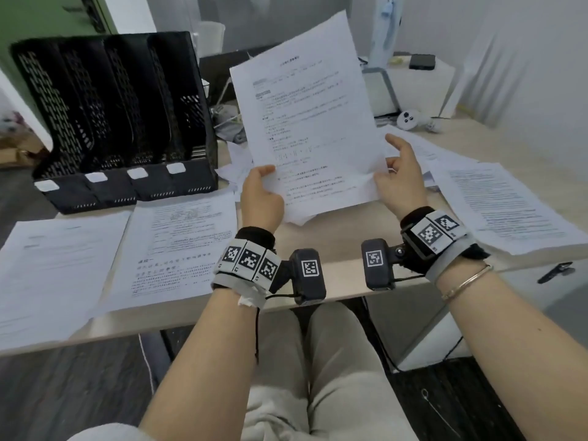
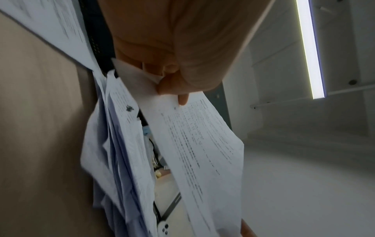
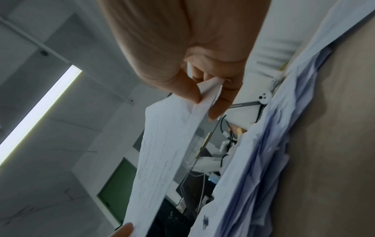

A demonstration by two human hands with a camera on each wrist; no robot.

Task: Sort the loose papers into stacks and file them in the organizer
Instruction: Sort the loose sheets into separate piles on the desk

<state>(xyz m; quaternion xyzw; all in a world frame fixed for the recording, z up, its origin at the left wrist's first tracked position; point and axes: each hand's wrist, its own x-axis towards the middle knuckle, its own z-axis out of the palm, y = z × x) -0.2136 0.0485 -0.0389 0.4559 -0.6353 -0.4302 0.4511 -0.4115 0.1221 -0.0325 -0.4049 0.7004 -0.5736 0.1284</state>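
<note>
I have the printed sheets (image 1: 305,122) lifted off the desk (image 1: 343,249), upright and tilted toward my face so I can read the heading and judge which stack they suit. My left hand (image 1: 261,198) pinches the lower left edge; my right hand (image 1: 402,176) pinches the lower right corner (index finger raised). The black organizer (image 1: 121,116) stands at the back left, its slots apparently unfilled.

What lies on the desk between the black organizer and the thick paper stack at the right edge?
In the head view, between the organizer and the stack, loose sheets lie jumbled, with both hands holding a sheet above them.
</note>
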